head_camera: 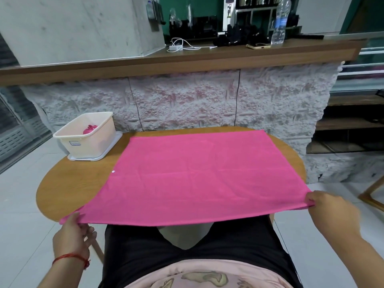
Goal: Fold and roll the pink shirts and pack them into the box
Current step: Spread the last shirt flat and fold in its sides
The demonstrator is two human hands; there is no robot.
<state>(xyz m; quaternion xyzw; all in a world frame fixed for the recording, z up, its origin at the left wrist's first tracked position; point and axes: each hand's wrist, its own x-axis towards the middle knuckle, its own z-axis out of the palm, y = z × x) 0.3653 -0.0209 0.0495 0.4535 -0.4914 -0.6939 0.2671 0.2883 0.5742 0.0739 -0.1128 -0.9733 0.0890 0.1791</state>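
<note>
A pink shirt lies spread flat over the round wooden table, its near edge lifted off the table toward me. My left hand pinches the near left corner. My right hand pinches the near right corner. The cloth is stretched taut between the two hands. At the table's far left stands a cream plastic box on its white lid. Inside it lies one rolled pink shirt.
A textured stone-look counter front with a wooden top rises just behind the table. On that top sit a water bottle, a phone and a charger with cable. Wooden steps are at right; tiled floor surrounds the table.
</note>
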